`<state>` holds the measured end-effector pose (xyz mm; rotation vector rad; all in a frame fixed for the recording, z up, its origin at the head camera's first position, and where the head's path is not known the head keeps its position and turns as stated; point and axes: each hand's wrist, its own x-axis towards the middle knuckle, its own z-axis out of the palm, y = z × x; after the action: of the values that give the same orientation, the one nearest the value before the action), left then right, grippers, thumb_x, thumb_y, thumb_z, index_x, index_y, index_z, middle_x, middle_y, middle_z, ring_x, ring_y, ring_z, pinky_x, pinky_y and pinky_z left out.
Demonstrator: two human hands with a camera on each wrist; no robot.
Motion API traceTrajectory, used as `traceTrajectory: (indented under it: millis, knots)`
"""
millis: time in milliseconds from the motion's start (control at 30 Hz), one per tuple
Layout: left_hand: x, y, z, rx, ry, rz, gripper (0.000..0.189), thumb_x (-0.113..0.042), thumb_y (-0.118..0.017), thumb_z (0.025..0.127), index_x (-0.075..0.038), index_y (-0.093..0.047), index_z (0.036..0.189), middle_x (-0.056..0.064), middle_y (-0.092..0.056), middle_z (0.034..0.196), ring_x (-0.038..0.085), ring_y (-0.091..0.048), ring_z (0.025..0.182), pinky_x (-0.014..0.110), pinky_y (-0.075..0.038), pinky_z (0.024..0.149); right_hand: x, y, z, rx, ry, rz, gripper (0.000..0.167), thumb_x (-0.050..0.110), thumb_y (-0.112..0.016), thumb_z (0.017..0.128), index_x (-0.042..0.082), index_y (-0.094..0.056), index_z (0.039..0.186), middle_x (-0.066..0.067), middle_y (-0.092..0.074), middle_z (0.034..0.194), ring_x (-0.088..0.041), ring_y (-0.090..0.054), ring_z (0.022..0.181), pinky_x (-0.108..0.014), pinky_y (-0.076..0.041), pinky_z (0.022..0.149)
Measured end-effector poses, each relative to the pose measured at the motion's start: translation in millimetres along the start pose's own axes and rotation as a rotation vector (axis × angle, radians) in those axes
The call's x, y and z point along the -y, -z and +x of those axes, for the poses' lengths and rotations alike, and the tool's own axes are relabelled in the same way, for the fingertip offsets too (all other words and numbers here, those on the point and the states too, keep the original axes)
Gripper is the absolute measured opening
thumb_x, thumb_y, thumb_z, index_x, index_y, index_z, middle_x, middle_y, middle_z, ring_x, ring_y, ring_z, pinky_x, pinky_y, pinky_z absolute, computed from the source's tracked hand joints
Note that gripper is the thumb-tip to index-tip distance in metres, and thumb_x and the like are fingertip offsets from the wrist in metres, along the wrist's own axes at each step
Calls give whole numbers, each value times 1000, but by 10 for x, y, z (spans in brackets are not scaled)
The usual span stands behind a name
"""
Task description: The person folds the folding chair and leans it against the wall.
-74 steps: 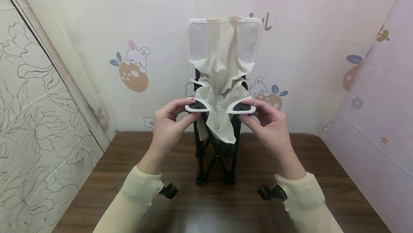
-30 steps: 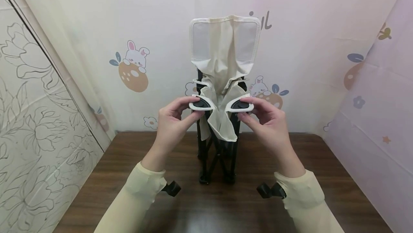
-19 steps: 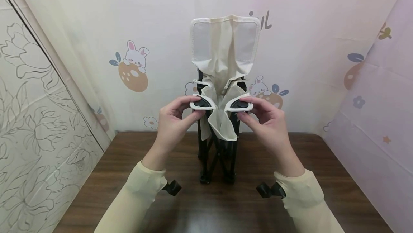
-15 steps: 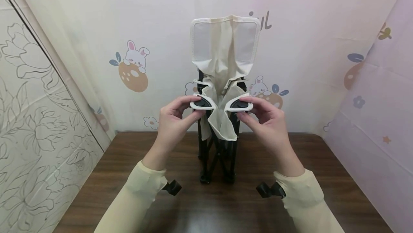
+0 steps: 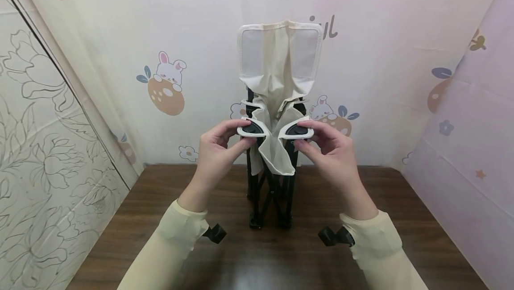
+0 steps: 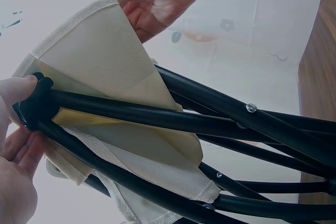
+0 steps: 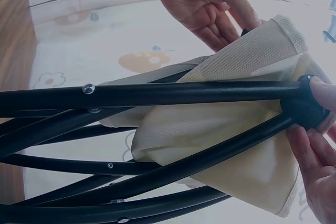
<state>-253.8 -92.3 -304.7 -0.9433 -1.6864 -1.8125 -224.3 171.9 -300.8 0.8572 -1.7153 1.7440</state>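
Observation:
A small folding chair with cream fabric and a black tube frame stands upright and mostly folded on the table. Its seat cloth sags in folds between the two front corners. My left hand pinches the left front corner, fingers over the black corner cap and thumb underneath. The right hand grips the matching right corner the same way. In the left wrist view, a black joint where two tubes meet sits between thumb and fingers. A like joint shows at the right hand in the right wrist view.
The brown wooden table reaches back to a printed curtain close behind the chair. Fabric walls flank it left and right. Crossed black legs stand below the seat. A black wrist mount juts from each sleeve.
Both hands have shifted slightly inward, the left one more, bringing the two seat corners a little closer together. Over the last half second almost nothing has moved; both grips stay the same.

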Motion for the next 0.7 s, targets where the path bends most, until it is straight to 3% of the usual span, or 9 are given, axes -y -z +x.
traceTrajectory:
  millis: [700]
  knots:
    - [18,-22,25,-8,1,12,31,10,-83,89,4,-77,119,14,-79,117,27,-77,107,32,-63,94,-10,-29,18,-13,-15,-1,47,-30,-75,83,-16,-69,128,-13,-77,118,-19,-76,103,-27,-61,96]
